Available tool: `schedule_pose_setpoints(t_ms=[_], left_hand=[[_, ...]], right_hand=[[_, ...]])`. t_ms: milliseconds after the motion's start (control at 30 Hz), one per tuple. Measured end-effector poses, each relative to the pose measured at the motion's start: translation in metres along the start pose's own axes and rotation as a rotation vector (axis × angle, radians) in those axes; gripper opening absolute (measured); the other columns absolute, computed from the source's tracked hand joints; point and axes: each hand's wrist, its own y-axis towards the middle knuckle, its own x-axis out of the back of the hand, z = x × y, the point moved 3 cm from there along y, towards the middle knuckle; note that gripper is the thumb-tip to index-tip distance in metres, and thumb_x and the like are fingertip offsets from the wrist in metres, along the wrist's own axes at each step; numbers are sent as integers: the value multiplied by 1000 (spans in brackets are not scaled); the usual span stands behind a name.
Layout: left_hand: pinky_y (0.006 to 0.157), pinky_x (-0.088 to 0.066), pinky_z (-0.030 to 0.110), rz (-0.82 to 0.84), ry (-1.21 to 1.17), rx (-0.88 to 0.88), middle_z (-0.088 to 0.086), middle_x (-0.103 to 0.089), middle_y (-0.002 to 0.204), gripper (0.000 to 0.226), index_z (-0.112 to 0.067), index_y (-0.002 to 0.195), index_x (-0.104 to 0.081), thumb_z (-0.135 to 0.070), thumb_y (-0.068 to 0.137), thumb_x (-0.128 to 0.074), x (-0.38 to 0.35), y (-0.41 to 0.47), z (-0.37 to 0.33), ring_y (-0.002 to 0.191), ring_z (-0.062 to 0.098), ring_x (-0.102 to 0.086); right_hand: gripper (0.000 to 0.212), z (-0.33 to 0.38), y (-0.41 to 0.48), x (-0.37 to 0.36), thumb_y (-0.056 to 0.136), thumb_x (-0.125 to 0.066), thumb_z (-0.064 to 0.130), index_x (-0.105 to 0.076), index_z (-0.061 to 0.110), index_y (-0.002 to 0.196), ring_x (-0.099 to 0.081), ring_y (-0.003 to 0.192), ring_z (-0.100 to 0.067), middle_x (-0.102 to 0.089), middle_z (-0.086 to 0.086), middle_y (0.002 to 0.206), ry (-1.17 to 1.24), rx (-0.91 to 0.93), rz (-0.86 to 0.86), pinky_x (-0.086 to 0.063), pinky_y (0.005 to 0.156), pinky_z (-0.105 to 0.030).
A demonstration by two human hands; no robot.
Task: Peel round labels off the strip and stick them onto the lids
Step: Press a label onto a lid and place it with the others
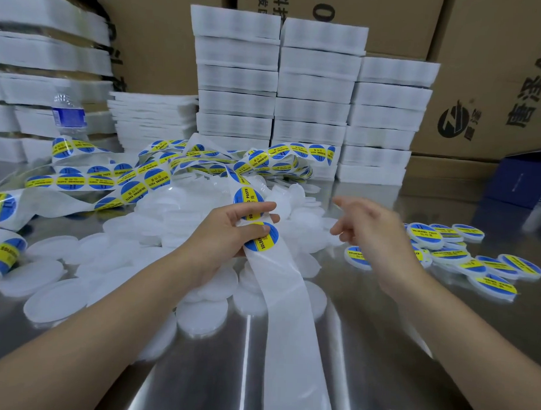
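At the far left, a clear water bottle (68,113) stands before stacked white packs (47,56). In front of it the label strip (89,180) lies in loose loops across the shiny metal table (411,347), carrying round blue and yellow labels printed "SOLDERING PASTE". Plain white lids (54,298) are heaped and scattered below the loops and toward the centre.

Just left of centre, your left hand (228,231) grasps the strip above the lid pile, fingers curled over it and thumb pressing on one label (262,239). Below your grip the bare backing (292,328) trails down toward you, its labels already gone.

Right of centre, your right hand (369,229) hovers over the table with its fingers loosely spread. It is blurred, but it appears to hold nothing.

Farther right, labelled lids (463,254) lie overlapping in a cluster on the table. Behind them sit a dark blue box (521,180) and tall cardboard cartons (497,74).
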Motion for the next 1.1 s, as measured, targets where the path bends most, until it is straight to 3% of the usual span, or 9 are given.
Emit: schedule_pose_setpoints(t_ms=[167, 433, 600, 833, 1000, 1100], left_hand=[[63, -55, 19, 1, 16, 11, -8, -74, 102, 36, -27, 106, -69, 2, 88, -60, -1, 0, -1, 84, 8, -71], [62, -54, 19, 3, 28, 19, -7, -75, 101, 36, -27, 103, -70, 3, 88, -59, -1, -1, -2, 82, 8, -70], [63, -55, 19, 5, 31, 25, -7, -75, 101, 36, -28, 103, -70, 3, 87, -59, -2, -2, -2, 82, 8, -70], [61, -53, 18, 7, 40, 29, -7, -75, 100, 38, -29, 99, -72, 4, 88, -58, -2, -3, -3, 82, 8, -70], [66, -55, 19, -6, 65, 33, -7, -75, 98, 34, -28, 87, -75, 2, 86, -60, -2, -4, -2, 78, 9, -67], [64, -54, 17, -7, 99, 40, -5, -75, 96, 26, -28, 84, -77, -4, 85, -66, -2, -4, -2, 76, 6, -68]], right_hand=[[42, -12, -8, -19, 83, -60, 16, -58, 34, 121, -57, 75, -7, -65, 12, 86, -518, 142, 189, -42, 70, -22], [62, -17, -14, -28, 72, -69, 49, -46, 42, 129, -50, 88, -1, -51, 18, 108, -672, 265, 294, -40, 78, -22], [76, -24, -13, -33, 71, -73, 47, -37, 36, 138, -47, 95, -5, -46, 11, 115, -624, 209, 328, -43, 89, -26], [80, -20, -10, -29, 74, -67, 40, -23, 38, 141, -53, 82, -7, -53, 18, 98, -536, 147, 274, -45, 79, -30], [75, -10, -10, -25, 80, -67, 35, -25, 34, 142, -60, 86, -11, -67, 2, 86, -209, 29, 181, -43, 74, -23], [70, -6, -12, -25, 80, -68, 35, -31, 34, 140, -64, 72, -2, -68, 8, 79, -16, -48, 176, -45, 73, -22]])
